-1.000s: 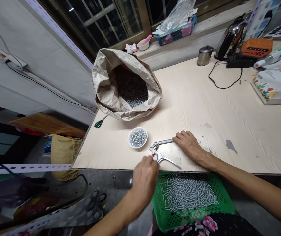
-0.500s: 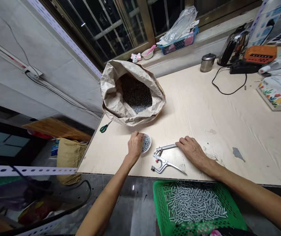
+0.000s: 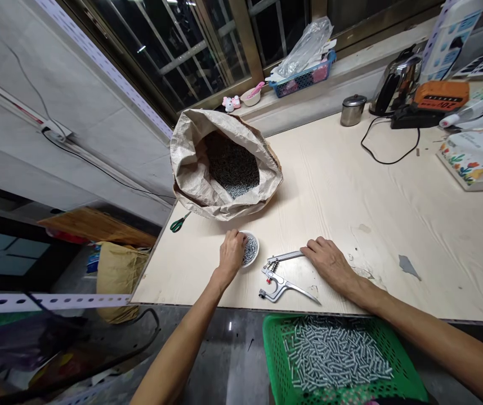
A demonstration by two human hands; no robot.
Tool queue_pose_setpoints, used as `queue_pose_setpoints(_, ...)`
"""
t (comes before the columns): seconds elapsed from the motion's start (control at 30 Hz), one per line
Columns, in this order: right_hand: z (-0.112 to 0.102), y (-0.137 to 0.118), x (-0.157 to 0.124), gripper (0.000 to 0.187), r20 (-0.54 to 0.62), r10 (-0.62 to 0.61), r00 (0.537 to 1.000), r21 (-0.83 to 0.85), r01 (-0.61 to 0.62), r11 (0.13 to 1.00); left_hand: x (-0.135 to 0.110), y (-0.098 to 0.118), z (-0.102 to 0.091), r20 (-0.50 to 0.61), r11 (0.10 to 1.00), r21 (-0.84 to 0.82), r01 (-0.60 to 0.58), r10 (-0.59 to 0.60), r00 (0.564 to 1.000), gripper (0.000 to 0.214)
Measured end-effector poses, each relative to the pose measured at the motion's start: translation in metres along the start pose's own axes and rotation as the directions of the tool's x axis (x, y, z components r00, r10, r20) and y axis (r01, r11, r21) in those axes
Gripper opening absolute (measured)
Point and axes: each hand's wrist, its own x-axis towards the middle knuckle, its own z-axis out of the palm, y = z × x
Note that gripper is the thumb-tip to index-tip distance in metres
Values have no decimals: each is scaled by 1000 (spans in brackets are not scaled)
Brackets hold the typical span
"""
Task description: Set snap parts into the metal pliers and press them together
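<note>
The only legible marking stood on the orange box point(image 3: 443, 94) at about two o'clock on the table point(image 3: 351, 185), beside the kettle point(image 3: 396, 80): dark figures on its front face that appeared to read "200", seen upside down and too blurred to confirm. The tall blue-and-white carton point(image 3: 452, 34) at one o'clock carried printed panels whose lettering was too small to read. The flower-patterned box point(image 3: 473, 160) at three o'clock showed a floral print but no readable words. No brand or label could be made out on the paper sack point(image 3: 191, 163) at twelve o'clock.
</note>
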Motion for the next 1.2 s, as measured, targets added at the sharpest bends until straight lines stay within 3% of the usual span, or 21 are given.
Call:
queue_pose_setpoints(0.1,1,0,0,19,-10,-1,1000,-8,1,1000,5,-4,-2,-3,993,-121,-19,19,1000,15)
queue_pose_setpoints(0.23,3,0,-1,20,-11,-3,1000,-18,3,1000,11,-4,2,22,948,-311,71,-68,997,14)
queue_pose_setpoints(0.43,3,0,-1,17,10,-1,1000,-21,2,1000,10,3,-7,10,964,-258,70,-70,997,20)
queue_pose_setpoints(0.53,3,3,0,16,30,-18,999,-9,18,1000,-4,12,-21,-46,934,-347,80,-103,994,25)
queue_pose_setpoints(0.63,2,8,2,18,20,-57,998,-28,57,998,-30,22,-28,79,830,-533,163,-144,986,23)
queue_pose_setpoints(0.73,-3,11,5,22,-7,-88,996,-56,88,995,-61,29,-22,304,689,-648,326,-159,939,25)
queue_pose_setpoints(0.8,-10,11,5,26,-28,-95,995,-67,93,993,-77,32,-13,384,602,-697,389,-144,912,30)
queue_pose_setpoints(0.97,-29,5,6,30,-77,-94,993,-43,91,995,-93,36,1,427,469,-754,459,-180,886,36)
queue_pose_setpoints(1.2,-44,-1,9,35,-84,-124,989,-118,114,986,-96,37,6,428,457,-764,455,-169,888,36)
